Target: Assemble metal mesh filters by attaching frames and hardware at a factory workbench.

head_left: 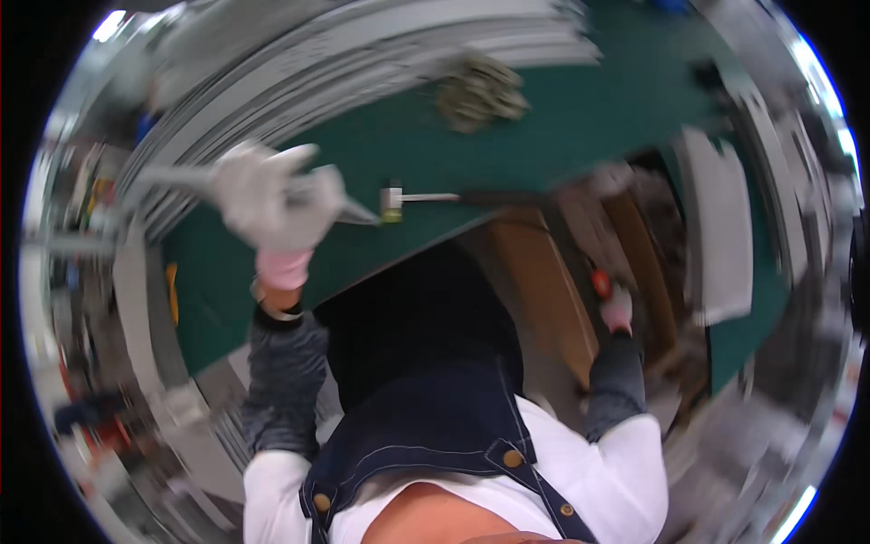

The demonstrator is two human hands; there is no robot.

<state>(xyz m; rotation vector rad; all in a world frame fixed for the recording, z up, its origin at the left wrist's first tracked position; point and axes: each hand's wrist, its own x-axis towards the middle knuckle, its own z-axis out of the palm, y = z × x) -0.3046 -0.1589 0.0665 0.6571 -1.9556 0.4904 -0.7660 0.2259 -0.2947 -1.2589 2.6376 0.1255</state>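
Note:
My left hand (272, 199), in a white work glove with a pink cuff, is raised over the green table at the left. Its fingers are closed around a pale grey metal strip (358, 214), which sticks out on both sides of the glove. To the right of it lies a mallet (391, 203) with a white and yellow head and a thin handle. Low at the right, beside the table edge, my gloved right hand (617, 310) is closed on a tool with a red-orange end (601, 283); blur hides what kind of tool it is.
Long pale metal profiles (362, 54) are stacked along the table's far left side. A crumpled pair of beige gloves (480, 93) lies on the green tabletop (598, 118). Open cardboard boxes (544, 281) stand below the edge, near my right arm. White panels (720, 227) rest at the right.

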